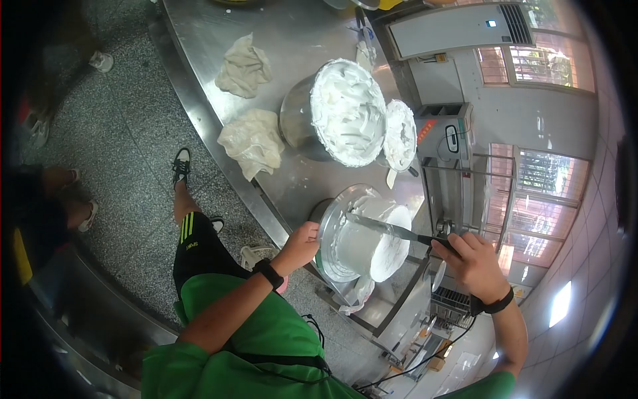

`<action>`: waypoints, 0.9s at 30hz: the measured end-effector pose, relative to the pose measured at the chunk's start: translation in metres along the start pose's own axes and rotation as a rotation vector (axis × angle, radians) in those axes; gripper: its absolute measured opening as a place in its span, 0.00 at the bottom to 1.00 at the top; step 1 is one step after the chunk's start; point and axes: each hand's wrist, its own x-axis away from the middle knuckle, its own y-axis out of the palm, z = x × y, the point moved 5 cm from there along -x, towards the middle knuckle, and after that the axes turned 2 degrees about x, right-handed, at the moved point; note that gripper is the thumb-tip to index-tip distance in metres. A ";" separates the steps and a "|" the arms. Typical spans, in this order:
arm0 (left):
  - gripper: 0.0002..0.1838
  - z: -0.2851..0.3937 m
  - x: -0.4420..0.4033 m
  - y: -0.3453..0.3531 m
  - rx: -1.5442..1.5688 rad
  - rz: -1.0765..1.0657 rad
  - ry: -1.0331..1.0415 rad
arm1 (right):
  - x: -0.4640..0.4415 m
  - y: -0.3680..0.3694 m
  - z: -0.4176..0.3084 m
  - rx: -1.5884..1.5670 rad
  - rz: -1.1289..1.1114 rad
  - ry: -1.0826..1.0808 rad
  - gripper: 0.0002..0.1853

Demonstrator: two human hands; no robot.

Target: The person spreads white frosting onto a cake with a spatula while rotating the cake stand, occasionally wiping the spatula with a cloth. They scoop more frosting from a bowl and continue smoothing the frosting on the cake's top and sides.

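Note:
A cake (362, 247) coated in white cream stands on a round metal turntable (329, 256). My left hand (300, 247) has its fingers curled at the turntable's edge. My right hand (477, 266) grips the dark handle of a long spatula (389, 229), whose metal blade lies along the cake's side and has cream on it. Next to the turntable is a big metal bowl (299, 118) heaped with white cream (349, 113). Beside that bowl, a smaller cream-covered container (400, 136) has a utensil handle by its rim.
Two crumpled cloths (244, 66) (252, 143) lie on the steel table (292, 40). Another cream-smeared spatula (365, 54) rests near the big bowl. Other people's feet (101, 62) show on the speckled floor. Cabinets and windows stand beyond the table.

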 end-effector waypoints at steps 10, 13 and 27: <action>0.24 0.001 0.003 0.001 0.025 -0.004 0.002 | -0.008 0.001 0.010 -0.029 -0.006 0.032 0.25; 0.24 0.001 0.005 0.001 0.017 -0.003 0.001 | -0.008 0.004 0.014 -0.062 -0.007 0.057 0.26; 0.23 0.009 0.010 0.003 0.066 -0.012 -0.018 | -0.010 0.016 0.031 -0.115 -0.025 0.147 0.31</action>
